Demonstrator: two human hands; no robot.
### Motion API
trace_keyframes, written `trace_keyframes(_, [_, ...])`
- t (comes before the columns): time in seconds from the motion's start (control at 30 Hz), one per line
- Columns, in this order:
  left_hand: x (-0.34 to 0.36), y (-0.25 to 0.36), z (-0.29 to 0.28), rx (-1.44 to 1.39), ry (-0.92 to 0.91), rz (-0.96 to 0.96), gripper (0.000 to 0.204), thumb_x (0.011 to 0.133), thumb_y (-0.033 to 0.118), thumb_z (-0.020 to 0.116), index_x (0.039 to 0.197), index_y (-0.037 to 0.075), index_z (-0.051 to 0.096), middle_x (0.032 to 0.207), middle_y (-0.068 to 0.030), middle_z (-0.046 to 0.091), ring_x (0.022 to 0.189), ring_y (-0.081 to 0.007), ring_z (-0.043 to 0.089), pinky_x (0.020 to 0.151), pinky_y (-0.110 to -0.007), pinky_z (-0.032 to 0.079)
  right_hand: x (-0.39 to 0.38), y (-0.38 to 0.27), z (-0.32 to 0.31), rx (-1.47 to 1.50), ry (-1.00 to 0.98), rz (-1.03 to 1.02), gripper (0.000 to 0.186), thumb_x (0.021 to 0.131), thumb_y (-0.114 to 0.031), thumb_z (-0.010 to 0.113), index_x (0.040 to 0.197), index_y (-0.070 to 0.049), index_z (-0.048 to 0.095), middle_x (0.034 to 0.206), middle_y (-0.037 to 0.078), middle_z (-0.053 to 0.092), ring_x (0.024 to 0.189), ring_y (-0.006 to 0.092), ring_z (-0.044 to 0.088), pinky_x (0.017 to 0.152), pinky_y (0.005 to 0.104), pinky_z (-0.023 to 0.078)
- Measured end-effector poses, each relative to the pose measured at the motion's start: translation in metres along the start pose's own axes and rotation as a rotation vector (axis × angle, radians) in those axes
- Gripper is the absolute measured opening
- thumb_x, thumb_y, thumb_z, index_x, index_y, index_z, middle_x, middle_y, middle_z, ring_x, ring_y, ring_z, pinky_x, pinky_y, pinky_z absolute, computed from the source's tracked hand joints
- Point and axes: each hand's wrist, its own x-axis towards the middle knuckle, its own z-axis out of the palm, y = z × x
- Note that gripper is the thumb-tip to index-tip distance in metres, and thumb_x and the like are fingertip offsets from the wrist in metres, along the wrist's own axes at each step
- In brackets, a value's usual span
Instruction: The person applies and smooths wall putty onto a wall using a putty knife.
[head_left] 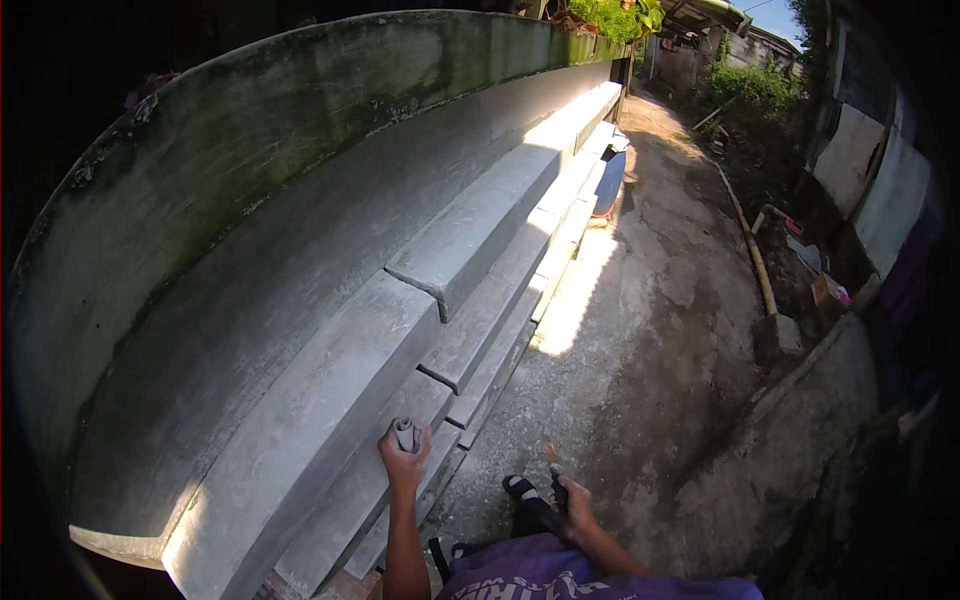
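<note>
My left hand (404, 466) is closed around a small grey roll (404, 431), its end showing a round hollow. That hand is beside the stepped grey concrete ledges (365, 325); whether it touches them I cannot tell. Lower right, my right hand (576, 503) grips a slim tool with a dark handle (558, 487) and a narrow orange-brown tip (551, 455), pointing up and away from me. The tool's exact kind is too small to make out. It is held over the concrete path, apart from the ledges.
A mossy concrete wall (330, 115) curves behind the ledges. Beyond them stands a blue container (609, 185) at the path's edge. A long pole (750, 240) lies along the right side, near a small box (828, 292). My sandalled foot (519, 488) is on the path (640, 330).
</note>
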Motion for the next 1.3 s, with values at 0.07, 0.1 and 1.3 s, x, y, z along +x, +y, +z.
trace_keyframes(0.07, [-0.019, 0.023, 0.015, -0.009, 0.003, 0.019, 0.016, 0.082, 0.006, 0.076, 0.081, 0.002, 0.06, 0.08, -0.0083, 0.062, 0.07, -0.0157, 0.058, 0.071, -0.029, 0.048, 0.0, -0.002, -0.003, 0.008, -0.02, -0.031, 0.014, 0.097, -0.019, 0.059, 0.089, -0.008, 0.06, 0.068, 0.002, 0.057, 0.051, 0.011, 0.052, 0.045, 0.0253, 0.04])
trace_keyframes(0.1, [-0.032, 0.037, 0.025, -0.041, 0.012, 0.049, 0.013, 0.082, 0.002, 0.073, 0.083, 0.001, 0.06, 0.085, -0.0093, 0.063, 0.076, -0.0171, 0.061, 0.072, -0.031, 0.049, 0.001, -0.002, -0.006, 0.007, -0.039, -0.055, 0.013, 0.097, -0.019, 0.059, 0.089, -0.008, 0.06, 0.068, 0.001, 0.057, 0.053, 0.0106, 0.053, 0.045, 0.0251, 0.04])
trace_keyframes(1.3, [0.24, 0.243, 0.28, 1.44, 0.079, 0.045, 0.102, 0.075, 0.044, 0.077, 0.154, 0.003, 0.028, 0.15, -0.0406, 0.029, 0.141, -0.058, 0.024, 0.114, -0.068, 0.011, 0.196, -0.092, -0.111, -0.159, 0.008, -0.239, 0.014, 0.091, -0.015, 0.064, 0.1, -0.005, 0.066, 0.07, -0.004, 0.052, 0.053, 0.0065, 0.044, 0.048, 0.0249, 0.033])
